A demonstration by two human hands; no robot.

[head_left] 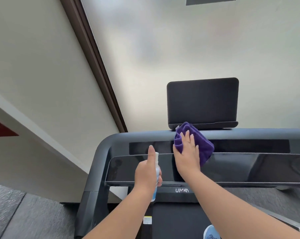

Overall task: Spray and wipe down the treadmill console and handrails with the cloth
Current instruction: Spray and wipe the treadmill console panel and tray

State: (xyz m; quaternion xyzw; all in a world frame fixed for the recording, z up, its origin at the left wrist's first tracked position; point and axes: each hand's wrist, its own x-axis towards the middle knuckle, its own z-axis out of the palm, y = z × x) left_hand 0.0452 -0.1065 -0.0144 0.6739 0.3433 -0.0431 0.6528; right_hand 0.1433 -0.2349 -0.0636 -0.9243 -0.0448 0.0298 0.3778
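A person's right hand (187,150), fingers flat and spread, presses a folded purple cloth (197,144) against the treadmill console (249,163), just at 12 o'clock of the wrist. At 9 o'clock of it, the left hand (148,173) grips a small spray bottle (156,171), thumb raised. The soft, light cloth likely bunches; a broad palm hold suits it.

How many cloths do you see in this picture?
1. The purple cloth lies on the treadmill console, under the right hand, just below the black tablet holder. No other cloth shows; one could be out of frame.
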